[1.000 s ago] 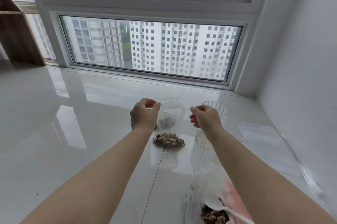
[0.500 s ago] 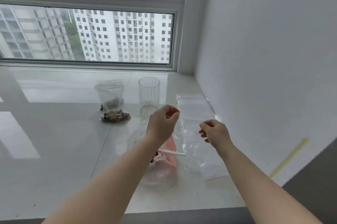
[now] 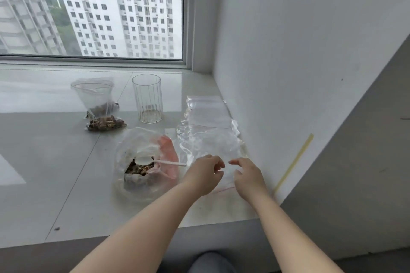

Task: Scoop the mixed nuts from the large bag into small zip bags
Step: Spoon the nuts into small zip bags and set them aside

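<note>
Head cam, left to right: 2 filled small zip bags (image 3: 104, 115) sit on the sill (image 3: 44, 139) beside an empty ribbed glass (image 3: 148, 99), and the large bag of mixed nuts (image 3: 142, 166) has a white spoon (image 3: 159, 161) resting in it. A second ago both hands were up at those filled bags — now they've dropped onto the pile of empty zip bags (image 3: 210, 130). Left hand (image 3: 205, 176) and right hand (image 3: 248, 176) both have curled fingers at 1 clear bag; I can't tell if they're pinching it yet. Looks like the next bag's getting picked up.
</note>
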